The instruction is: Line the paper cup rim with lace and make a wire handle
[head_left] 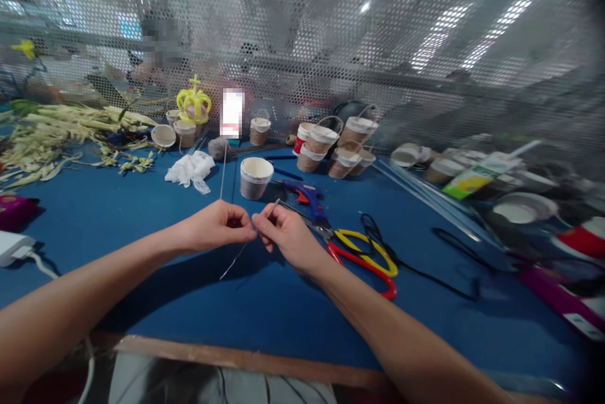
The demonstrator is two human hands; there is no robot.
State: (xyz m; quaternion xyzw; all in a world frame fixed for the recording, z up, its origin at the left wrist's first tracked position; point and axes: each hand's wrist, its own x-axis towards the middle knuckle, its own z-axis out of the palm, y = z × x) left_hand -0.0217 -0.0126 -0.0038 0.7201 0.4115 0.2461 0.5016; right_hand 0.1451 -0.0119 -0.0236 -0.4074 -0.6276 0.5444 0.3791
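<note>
My left hand (215, 227) and my right hand (286, 237) meet over the blue table top (142, 303), fingertips almost touching. Both pinch thin pale strands (235, 259). One strand rises from my left hand, a short one sticks up from my right hand, and a loose end trails down toward the table between them. A paper cup wrapped in twine (255, 177) stands just beyond my hands. Scissors with red and yellow handles (363, 256) lie right beside my right wrist.
A blue glue gun (305, 193) lies behind the scissors. More wrapped cups (331, 142) cluster at the back, with a yellow crown (193, 104), dried leaf strips (61, 126) far left, a white cloth (189, 167), black cord (439, 271) and clutter right. A perforated screen stands behind.
</note>
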